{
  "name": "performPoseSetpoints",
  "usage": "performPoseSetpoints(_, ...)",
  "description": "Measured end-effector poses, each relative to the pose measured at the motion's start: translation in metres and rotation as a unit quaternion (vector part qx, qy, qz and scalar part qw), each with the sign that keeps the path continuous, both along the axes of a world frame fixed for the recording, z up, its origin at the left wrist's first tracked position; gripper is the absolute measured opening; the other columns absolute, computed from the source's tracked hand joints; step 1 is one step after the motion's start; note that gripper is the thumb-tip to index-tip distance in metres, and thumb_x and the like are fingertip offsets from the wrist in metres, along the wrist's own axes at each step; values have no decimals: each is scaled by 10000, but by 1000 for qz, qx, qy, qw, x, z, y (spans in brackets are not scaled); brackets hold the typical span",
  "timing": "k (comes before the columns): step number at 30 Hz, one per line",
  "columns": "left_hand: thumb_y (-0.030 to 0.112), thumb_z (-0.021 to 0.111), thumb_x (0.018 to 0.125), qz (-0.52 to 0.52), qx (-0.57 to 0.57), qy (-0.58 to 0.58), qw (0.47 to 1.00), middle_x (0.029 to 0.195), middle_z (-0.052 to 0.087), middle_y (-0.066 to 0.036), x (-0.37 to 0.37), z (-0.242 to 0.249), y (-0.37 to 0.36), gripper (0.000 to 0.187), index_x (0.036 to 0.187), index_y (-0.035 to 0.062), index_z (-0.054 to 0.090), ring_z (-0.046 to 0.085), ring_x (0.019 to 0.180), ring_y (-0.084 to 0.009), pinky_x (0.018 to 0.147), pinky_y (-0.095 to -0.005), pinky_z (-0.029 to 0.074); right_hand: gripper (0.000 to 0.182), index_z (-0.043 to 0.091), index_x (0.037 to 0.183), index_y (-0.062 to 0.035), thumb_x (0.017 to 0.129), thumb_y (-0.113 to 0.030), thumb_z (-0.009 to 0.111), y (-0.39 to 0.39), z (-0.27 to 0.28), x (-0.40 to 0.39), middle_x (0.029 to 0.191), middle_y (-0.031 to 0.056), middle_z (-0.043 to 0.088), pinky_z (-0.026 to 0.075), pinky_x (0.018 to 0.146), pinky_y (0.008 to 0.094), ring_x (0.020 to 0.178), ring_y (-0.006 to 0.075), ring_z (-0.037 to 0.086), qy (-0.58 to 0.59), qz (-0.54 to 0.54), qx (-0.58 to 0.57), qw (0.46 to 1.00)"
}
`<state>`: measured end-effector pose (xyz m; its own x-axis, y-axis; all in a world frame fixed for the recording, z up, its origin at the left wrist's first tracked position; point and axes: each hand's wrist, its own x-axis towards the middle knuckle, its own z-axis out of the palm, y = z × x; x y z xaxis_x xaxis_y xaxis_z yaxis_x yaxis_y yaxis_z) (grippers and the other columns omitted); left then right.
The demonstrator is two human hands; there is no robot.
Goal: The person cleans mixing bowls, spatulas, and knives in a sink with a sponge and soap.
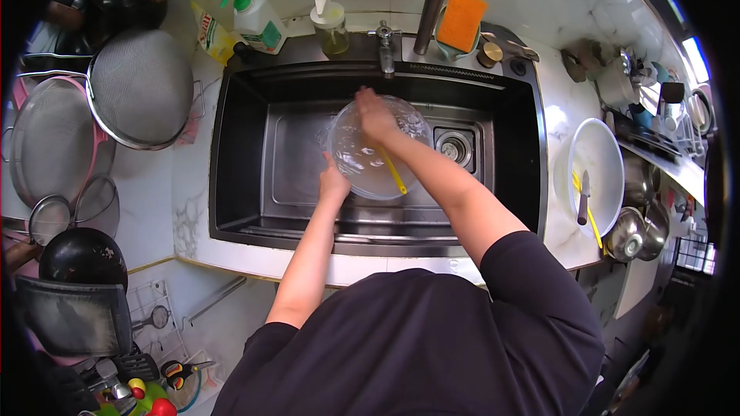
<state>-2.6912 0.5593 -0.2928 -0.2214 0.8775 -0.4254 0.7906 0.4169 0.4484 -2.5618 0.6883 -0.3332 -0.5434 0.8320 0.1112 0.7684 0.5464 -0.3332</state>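
A clear round bowl (364,179) of water stands in the dark sink (297,146), below the tap (386,50). At the bowl's near-left rim is my left hand (334,182), closed on the edge. My right hand (375,117) reaches over the water to the bowl's far side, its fingers stretched out toward the tap. A yellow handle (395,172) slants across the bowl's near-right part beside my right wrist; its other end is hidden. White glints cover the water, so anything beneath cannot be made out.
The drain (453,149) lies right of the bowl. Behind the sink stand a green-topped bottle (260,25), a pump bottle (331,28) and an orange sponge (461,20). A white basin (600,156) with a knife (584,199) is at right; sieves (142,86) hang left.
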Motion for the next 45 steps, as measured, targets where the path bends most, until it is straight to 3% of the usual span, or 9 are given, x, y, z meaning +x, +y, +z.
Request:
performPoseSetpoints(5,90,538,719,-3,5,6,1000,858,575,-266,-1,0,0,755,1318,-23,93,567,820,-380,748,-403,452,527,218,1293,34,799,-112,329,-11,2,66,1360,196,209,209,1020,385,1263,299,216,-127,-140,2,982)
performPoseSetpoints(11,112,563,730,15,-36,5,999,953,565,-251,2,7,2,774,1326,2,83,546,933,-347,820,-363,433,497,255,1233,128,794,-89,339,-79,7,118,1278,272,311,260,996,387,1214,351,295,-130,-167,2,977)
performPoseSetpoints(14,97,541,726,-2,10,3,1000,877,576,-258,0,1,-1,745,1321,-8,103,567,834,-375,753,-400,451,465,295,1193,156,792,-75,341,-95,-3,122,1226,291,367,284,984,380,1179,372,340,-87,-177,-29,980)
performPoseSetpoints(21,88,539,727,-5,19,10,1000,858,575,-261,-2,-3,-1,730,1320,-1,123,566,832,-370,754,-404,444,436,335,1166,153,788,-65,345,-47,0,101,1168,303,421,353,937,362,1125,383,404,-98,-184,30,978)
performPoseSetpoints(28,95,558,713,17,14,7,1000,887,569,-263,1,2,1,750,1323,9,128,560,851,-374,778,-397,438,457,338,1206,105,795,-96,343,6,10,25,1250,272,355,288,978,413,1182,356,349,-153,-137,-10,979)
performPoseSetpoints(34,71,544,702,1,35,13,999,850,573,-267,-1,-4,-2,738,1312,-20,139,562,812,-388,750,-411,439,450,378,1189,91,790,-115,364,3,-6,-36,1258,244,364,304,966,395,1183,346,350,-129,-19,89,987)
performPoseSetpoints(40,75,548,705,7,20,5,1000,860,573,-267,0,5,-1,732,1311,-18,149,559,829,-387,762,-410,438,401,442,1156,35,786,-111,388,21,-5,-17,1244,188,408,320,953,397,1163,296,387,-25,51,49,997)
performPoseSetpoints(42,77,550,706,14,10,-2,1000,863,573,-266,0,5,-1,732,1311,-18,150,558,837,-387,767,-408,438,362,486,1131,-29,792,-126,402,33,-10,1,1140,181,500,393,875,408,1032,293,503,-33,-19,49,998)
performPoseSetpoints(45,80,547,713,14,22,-12,1000,868,572,-268,-2,-1,-3,728,1312,-17,145,559,844,-382,768,-402,442,227,616,909,-77,764,-210,502,34,9,42,858,196,593,461,722,428,790,336,586,29,-175,-106,978)
